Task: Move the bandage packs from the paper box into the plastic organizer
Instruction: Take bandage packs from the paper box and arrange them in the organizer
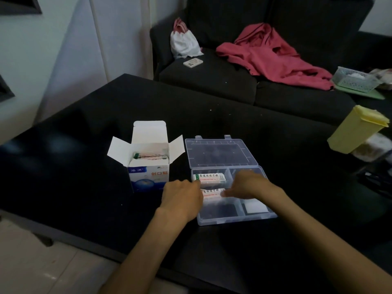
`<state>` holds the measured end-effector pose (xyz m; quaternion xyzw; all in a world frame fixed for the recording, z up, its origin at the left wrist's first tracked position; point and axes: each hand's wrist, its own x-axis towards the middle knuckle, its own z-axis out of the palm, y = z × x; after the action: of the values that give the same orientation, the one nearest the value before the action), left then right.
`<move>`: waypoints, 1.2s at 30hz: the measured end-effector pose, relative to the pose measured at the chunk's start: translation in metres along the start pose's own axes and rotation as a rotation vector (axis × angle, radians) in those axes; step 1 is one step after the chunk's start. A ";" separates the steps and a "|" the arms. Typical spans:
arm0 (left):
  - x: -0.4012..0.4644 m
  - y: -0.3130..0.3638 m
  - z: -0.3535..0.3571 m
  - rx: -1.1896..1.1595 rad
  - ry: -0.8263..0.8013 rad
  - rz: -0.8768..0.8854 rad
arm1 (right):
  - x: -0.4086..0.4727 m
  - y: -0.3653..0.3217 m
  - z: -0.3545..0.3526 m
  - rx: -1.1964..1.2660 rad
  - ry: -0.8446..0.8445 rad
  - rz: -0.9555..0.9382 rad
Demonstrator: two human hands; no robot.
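The white and blue paper box (148,177) stands open on the black table, with more bandage packs (149,155) inside it. To its right lies the clear plastic organizer (231,217), its lid folded back. One bandage pack (210,177) lies in the far left compartment. A second bandage pack (212,193) lies just in front of it, between my hands. My left hand (182,198) holds this pack's left end at the organizer's left wall. My right hand (248,186) reaches over the organizer, its fingertips on the pack's right end.
A yellow lidded container (356,130) stands at the table's right edge. Behind the table is a dark sofa with a pink garment (273,54), a white bag (184,42), a phone (193,62) and a mesh basket (356,79). A white item (254,206) lies in the organizer's near right compartment.
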<state>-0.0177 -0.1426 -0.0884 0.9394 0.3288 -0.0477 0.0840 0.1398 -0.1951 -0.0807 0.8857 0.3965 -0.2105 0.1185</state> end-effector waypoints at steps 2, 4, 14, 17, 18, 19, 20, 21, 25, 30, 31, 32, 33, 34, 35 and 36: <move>0.000 0.000 0.000 -0.022 -0.017 -0.001 | 0.000 -0.002 -0.001 0.037 -0.016 -0.004; 0.000 -0.001 0.000 -0.050 -0.017 0.001 | 0.001 0.001 -0.002 0.056 -0.038 -0.010; 0.004 -0.007 -0.003 -0.100 0.059 0.027 | -0.004 0.020 0.010 0.313 0.165 -0.021; 0.005 -0.013 -0.002 -0.142 0.056 0.046 | -0.006 0.019 0.013 0.470 0.129 -0.066; 0.006 -0.014 -0.001 -0.145 0.052 0.058 | -0.006 0.017 0.014 0.501 0.103 -0.074; 0.006 -0.014 0.000 -0.143 0.048 0.069 | -0.007 0.016 0.014 0.516 0.089 -0.077; 0.006 -0.013 0.001 -0.137 0.041 0.074 | -0.007 0.015 0.014 0.523 0.085 -0.075; 0.005 -0.012 0.002 -0.132 0.030 0.074 | -0.006 0.015 0.014 0.527 0.080 -0.073; 0.007 -0.008 0.005 -0.142 0.051 0.055 | -0.004 0.018 0.014 0.514 0.090 -0.081; 0.009 -0.007 0.005 -0.163 0.141 0.016 | -0.009 0.014 0.014 0.358 0.207 -0.207; 0.010 -0.007 0.006 -0.168 0.151 0.009 | -0.009 0.011 0.014 0.305 0.216 -0.221; 0.011 -0.008 0.006 -0.173 0.157 0.002 | -0.010 0.008 0.012 0.249 0.218 -0.221; 0.011 -0.008 0.007 -0.180 0.160 0.000 | -0.010 0.005 0.009 0.192 0.211 -0.216; 0.012 -0.009 0.008 -0.187 0.149 0.001 | -0.010 0.002 0.006 0.134 0.192 -0.212; 0.013 -0.010 0.009 -0.193 0.128 0.009 | -0.008 -0.002 0.002 0.080 0.170 -0.209; 0.013 -0.010 0.009 -0.199 0.095 0.016 | -0.007 -0.005 -0.001 0.042 0.145 -0.202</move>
<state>-0.0139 -0.1283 -0.1009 0.9302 0.3281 0.0303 0.1614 0.1321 -0.1961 -0.0768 0.8564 0.4868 -0.1649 0.0493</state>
